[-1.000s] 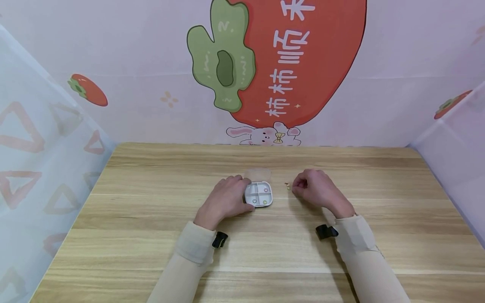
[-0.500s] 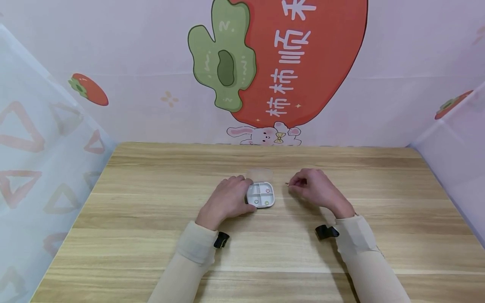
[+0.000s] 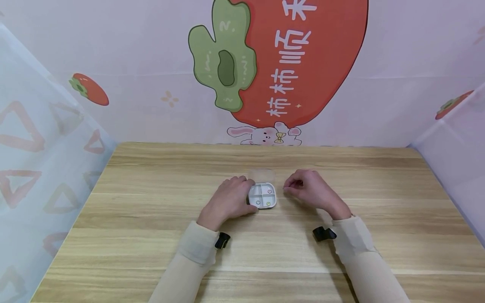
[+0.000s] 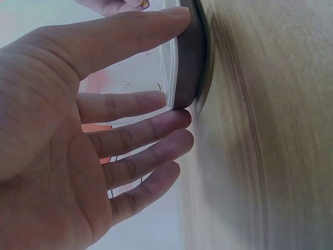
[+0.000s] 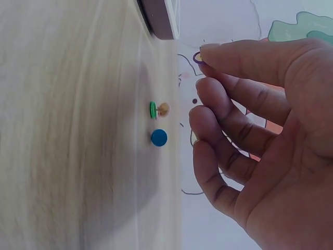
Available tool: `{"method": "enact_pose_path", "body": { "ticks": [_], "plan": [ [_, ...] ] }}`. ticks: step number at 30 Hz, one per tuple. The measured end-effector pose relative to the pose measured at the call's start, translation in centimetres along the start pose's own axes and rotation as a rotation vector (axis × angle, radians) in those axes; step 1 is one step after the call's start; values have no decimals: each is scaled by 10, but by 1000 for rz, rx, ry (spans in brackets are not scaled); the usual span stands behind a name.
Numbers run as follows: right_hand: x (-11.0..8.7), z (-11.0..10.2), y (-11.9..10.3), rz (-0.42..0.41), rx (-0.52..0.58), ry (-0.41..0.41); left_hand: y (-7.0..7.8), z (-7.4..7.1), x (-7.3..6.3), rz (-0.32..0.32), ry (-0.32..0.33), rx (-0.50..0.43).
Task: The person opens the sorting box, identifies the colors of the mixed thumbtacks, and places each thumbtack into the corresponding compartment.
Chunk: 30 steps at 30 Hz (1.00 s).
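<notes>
In the head view, my left hand (image 3: 229, 198) holds a white four-compartment pill box (image 3: 262, 195) by its left side, thumb at the front edge and fingers at the back. The box's clear lid (image 3: 261, 174) lies open behind it. Small thumbtacks sit inside: a pinkish one (image 3: 270, 191) back right, a yellow-green one (image 3: 268, 203) front right, a greyish one (image 3: 258, 202) front left. My right hand (image 3: 312, 190), just right of the box, pinches a purple-rimmed, gold-coloured thumbtack (image 5: 197, 57) between thumb and index finger, above the table.
In the right wrist view, a green thumbtack (image 5: 153, 110), a pale gold round piece (image 5: 164, 109) touching or close to it, and a blue thumbtack (image 5: 158, 137) lie on the wooden table (image 3: 265, 252). The right hand hides them from the head view. A printed cloth wall (image 3: 151, 113) stands behind.
My right hand has picked up the purple-rimmed thumbtack and moved left toward the box. The left hand and pill box have shifted very slightly right.
</notes>
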State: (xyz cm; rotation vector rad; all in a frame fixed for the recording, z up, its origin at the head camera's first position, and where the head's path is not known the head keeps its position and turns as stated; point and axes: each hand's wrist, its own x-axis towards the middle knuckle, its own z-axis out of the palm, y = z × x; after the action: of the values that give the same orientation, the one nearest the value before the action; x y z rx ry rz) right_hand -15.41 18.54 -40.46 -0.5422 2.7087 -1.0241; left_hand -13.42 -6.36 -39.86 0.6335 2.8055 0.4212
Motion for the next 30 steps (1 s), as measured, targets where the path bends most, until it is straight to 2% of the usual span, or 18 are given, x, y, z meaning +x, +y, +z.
{"method": "enact_pose_path", "body": {
  "ticks": [8, 30],
  "plan": [
    [0, 3, -3, -34, 3, -3, 3, 1, 0, 9, -1, -2],
    [2, 13, -9, -55, 7, -20, 6, 4, 1, 53, 21, 48]
  ]
}}
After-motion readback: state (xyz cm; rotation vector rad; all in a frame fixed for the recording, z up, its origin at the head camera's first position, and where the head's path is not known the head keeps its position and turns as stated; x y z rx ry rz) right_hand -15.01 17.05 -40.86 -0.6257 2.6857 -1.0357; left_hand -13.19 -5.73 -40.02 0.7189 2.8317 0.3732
